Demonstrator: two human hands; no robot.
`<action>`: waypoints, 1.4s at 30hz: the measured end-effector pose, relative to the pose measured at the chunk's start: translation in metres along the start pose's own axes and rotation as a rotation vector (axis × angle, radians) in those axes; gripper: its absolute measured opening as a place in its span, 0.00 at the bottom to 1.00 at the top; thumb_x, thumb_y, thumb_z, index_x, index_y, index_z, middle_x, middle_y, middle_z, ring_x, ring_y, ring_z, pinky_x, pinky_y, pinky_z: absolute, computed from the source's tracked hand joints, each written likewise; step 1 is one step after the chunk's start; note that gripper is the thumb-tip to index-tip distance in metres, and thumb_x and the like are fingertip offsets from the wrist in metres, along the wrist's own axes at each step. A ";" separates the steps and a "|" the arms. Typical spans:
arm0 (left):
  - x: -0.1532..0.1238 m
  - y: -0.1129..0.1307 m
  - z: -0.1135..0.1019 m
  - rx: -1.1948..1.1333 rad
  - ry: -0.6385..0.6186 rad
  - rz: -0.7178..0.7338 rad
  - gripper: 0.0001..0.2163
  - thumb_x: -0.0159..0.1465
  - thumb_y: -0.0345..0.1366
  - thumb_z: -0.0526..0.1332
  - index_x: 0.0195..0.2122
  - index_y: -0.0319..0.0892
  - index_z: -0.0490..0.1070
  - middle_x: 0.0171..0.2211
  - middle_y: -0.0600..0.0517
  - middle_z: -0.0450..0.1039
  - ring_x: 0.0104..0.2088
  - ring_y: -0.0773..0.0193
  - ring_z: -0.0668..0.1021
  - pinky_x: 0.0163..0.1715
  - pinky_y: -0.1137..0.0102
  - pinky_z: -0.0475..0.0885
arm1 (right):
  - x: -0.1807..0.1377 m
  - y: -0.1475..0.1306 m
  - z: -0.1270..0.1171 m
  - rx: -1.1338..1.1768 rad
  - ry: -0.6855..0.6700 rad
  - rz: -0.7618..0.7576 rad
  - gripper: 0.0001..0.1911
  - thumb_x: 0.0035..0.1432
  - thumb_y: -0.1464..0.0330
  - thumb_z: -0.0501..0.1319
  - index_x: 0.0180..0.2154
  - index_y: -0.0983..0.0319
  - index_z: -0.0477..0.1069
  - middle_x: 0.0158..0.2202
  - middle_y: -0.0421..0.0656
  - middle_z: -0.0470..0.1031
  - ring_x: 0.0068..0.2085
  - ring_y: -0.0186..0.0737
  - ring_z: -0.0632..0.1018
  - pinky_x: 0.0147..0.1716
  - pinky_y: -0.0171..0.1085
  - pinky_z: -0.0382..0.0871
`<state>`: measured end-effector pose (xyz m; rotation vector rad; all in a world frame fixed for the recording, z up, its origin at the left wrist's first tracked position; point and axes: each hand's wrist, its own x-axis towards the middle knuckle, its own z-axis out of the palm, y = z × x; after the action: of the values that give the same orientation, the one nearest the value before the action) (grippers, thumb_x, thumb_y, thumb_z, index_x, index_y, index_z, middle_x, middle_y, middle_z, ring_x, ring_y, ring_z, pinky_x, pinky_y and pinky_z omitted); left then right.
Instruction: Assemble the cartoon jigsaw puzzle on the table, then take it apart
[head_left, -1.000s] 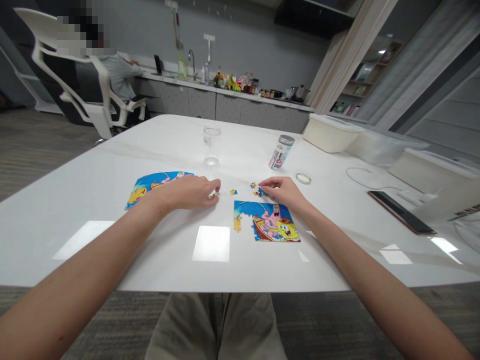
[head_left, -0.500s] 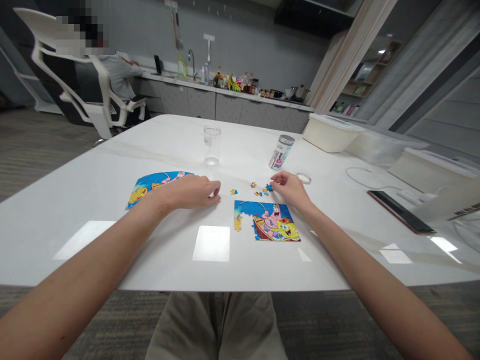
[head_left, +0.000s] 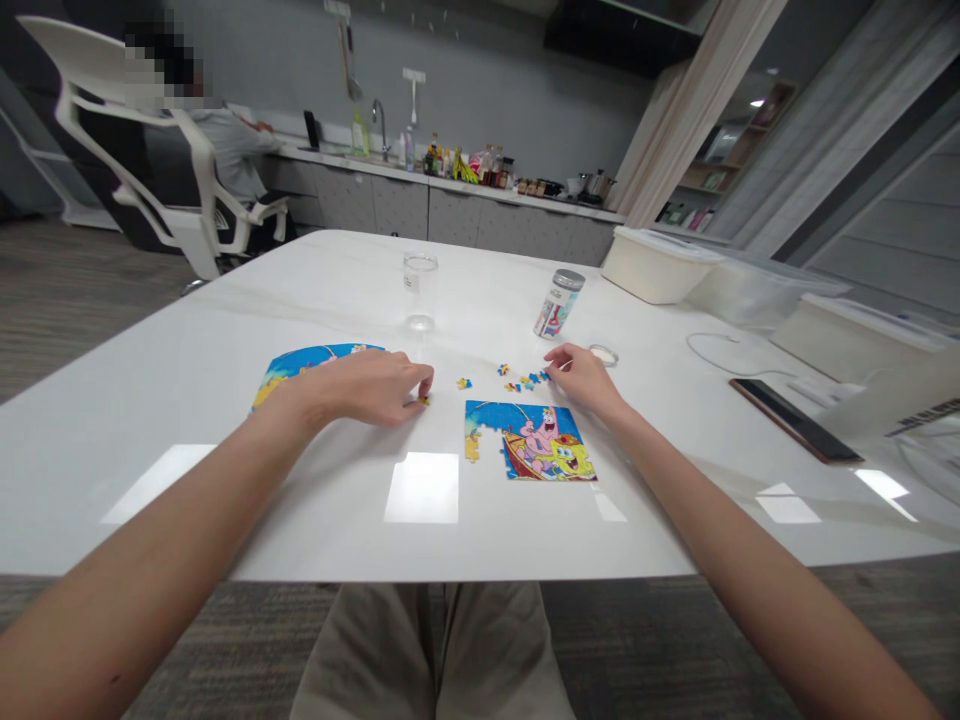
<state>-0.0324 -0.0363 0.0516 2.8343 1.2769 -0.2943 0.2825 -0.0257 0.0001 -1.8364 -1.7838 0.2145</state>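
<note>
A partly built cartoon jigsaw puzzle (head_left: 529, 441) lies on the white table (head_left: 450, 300) in front of me. Several loose puzzle pieces (head_left: 517, 378) are scattered just behind it. My right hand (head_left: 582, 378) rests beside those pieces, fingers curled, its fingertips touching a blue piece (head_left: 544, 376). My left hand (head_left: 375, 386) lies to the left of the puzzle, fingers curled down over a small yellow piece (head_left: 423, 400). A printed picture sheet (head_left: 300, 366) of the same cartoon lies behind my left wrist.
An empty clear jar (head_left: 419, 290) and a lidded printed jar (head_left: 558, 304) stand further back, a round lid (head_left: 601, 353) near them. White bins (head_left: 660, 264), a cable and a dark phone (head_left: 795, 419) sit right. A person in a white chair (head_left: 150, 170) sits far left.
My right hand moved back and right from the puzzle's top edge to the loose pieces. My left hand curled slightly over the yellow piece. The view shifted a little.
</note>
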 end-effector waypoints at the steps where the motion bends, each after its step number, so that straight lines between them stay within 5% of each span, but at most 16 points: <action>1: 0.001 0.002 0.000 -0.012 0.001 -0.003 0.17 0.64 0.44 0.51 0.47 0.45 0.72 0.35 0.44 0.77 0.34 0.53 0.78 0.33 0.64 0.68 | 0.000 -0.001 0.000 -0.008 -0.016 -0.014 0.09 0.54 0.73 0.61 0.38 0.64 0.76 0.34 0.44 0.77 0.35 0.39 0.76 0.37 0.36 0.66; 11: 0.009 0.007 0.005 -0.037 0.036 0.031 0.17 0.68 0.47 0.49 0.49 0.47 0.71 0.32 0.46 0.75 0.31 0.58 0.76 0.32 0.67 0.65 | -0.002 -0.007 -0.009 -0.073 -0.190 -0.175 0.10 0.54 0.69 0.64 0.39 0.62 0.80 0.42 0.49 0.74 0.41 0.43 0.76 0.44 0.38 0.68; 23: 0.011 0.008 0.010 -0.017 0.063 0.054 0.15 0.68 0.41 0.48 0.50 0.45 0.68 0.33 0.46 0.76 0.29 0.59 0.75 0.29 0.69 0.62 | -0.004 -0.014 -0.004 0.123 -0.100 -0.251 0.02 0.50 0.69 0.62 0.29 0.62 0.71 0.32 0.42 0.75 0.35 0.39 0.74 0.37 0.38 0.66; 35: 0.006 0.011 0.008 0.013 0.096 0.071 0.17 0.67 0.46 0.50 0.53 0.48 0.67 0.32 0.48 0.75 0.31 0.58 0.77 0.31 0.68 0.66 | -0.025 -0.051 -0.002 0.695 -0.491 -0.113 0.16 0.42 0.64 0.71 0.34 0.62 0.73 0.29 0.40 0.75 0.32 0.36 0.75 0.34 0.37 0.69; 42: 0.000 0.012 -0.001 0.032 0.101 0.063 0.17 0.63 0.41 0.53 0.51 0.48 0.70 0.30 0.48 0.75 0.30 0.57 0.77 0.29 0.68 0.66 | -0.028 -0.053 -0.007 0.674 -0.566 -0.143 0.11 0.48 0.62 0.67 0.34 0.61 0.77 0.34 0.43 0.77 0.35 0.37 0.75 0.36 0.38 0.67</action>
<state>-0.0233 -0.0436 0.0516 2.9447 1.2073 -0.1745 0.2370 -0.0574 0.0246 -1.2167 -1.8561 1.2131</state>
